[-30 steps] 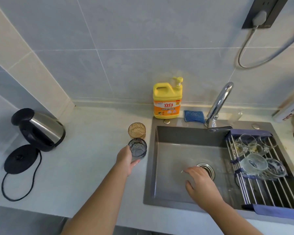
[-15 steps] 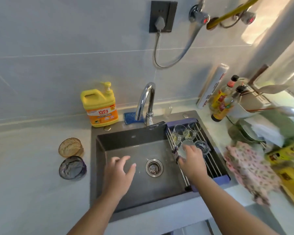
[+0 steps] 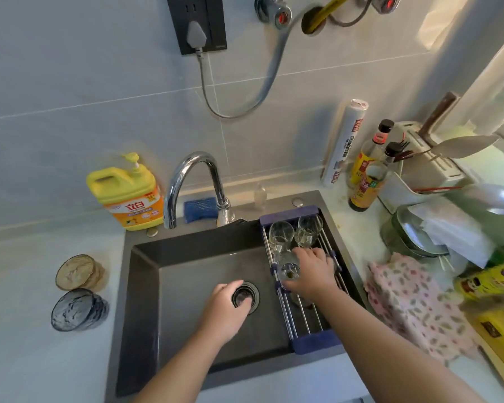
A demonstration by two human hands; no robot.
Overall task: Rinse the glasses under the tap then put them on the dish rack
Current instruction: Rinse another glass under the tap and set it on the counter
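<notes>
At centre right, the right hand (image 3: 313, 276) curls its fingers round a clear glass (image 3: 287, 267) on the dish rack (image 3: 317, 343); the left hand (image 3: 224, 309) hangs loose and empty over the sink (image 3: 186, 257). Wet, brittle glass likely slips: grip the wall, not the rim.

Large pale grey glossy wall tiles (image 3: 70, 82) rise behind the white stone tabletop (image 3: 26, 359); a black wall socket (image 3: 197, 23) sits far, centre; bright daylight washes the right-hand wall (image 3: 454, 33).
</notes>
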